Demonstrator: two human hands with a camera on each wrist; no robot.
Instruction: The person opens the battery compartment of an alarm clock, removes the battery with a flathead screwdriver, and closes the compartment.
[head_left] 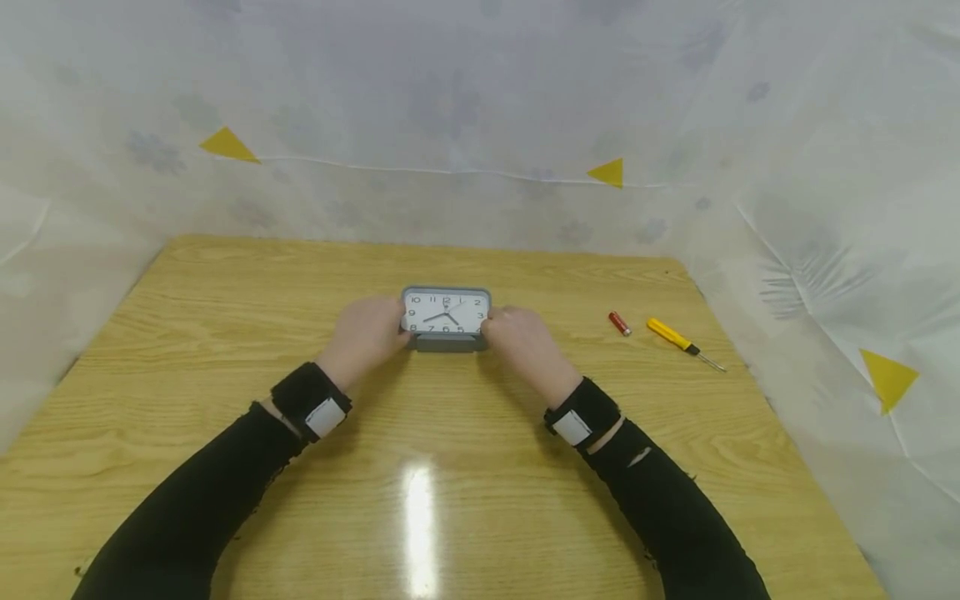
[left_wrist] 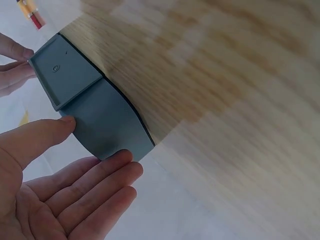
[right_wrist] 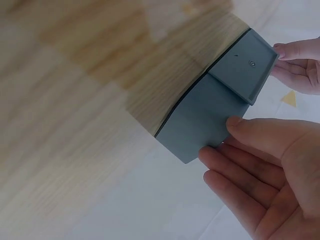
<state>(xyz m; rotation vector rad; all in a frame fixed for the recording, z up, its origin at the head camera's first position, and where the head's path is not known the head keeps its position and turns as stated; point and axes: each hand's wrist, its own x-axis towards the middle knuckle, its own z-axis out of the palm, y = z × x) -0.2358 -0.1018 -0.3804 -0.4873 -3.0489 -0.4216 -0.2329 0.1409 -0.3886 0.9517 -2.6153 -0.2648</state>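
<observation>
A grey desk clock (head_left: 447, 312) with a white dial stands upright on the wooden table, its face toward me. At its left side, my left hand (head_left: 366, 335) holds the edge between thumb and fingers. The opposite edge is gripped by my right hand (head_left: 527, 348) in the same way. From the left wrist, the clock's grey casing (left_wrist: 107, 122) shows a recessed panel with a small screw, and the thumb lies on its edge. In the right wrist view the thumb and fingers also meet the casing (right_wrist: 200, 117).
To the right on the wooden table (head_left: 450, 417) lie a red battery (head_left: 618, 322) and a yellow-handled screwdriver (head_left: 673, 336), its shaft pointing toward the right edge. Pale patterned sheeting (head_left: 450, 100) with yellow triangles hangs behind and beside the table.
</observation>
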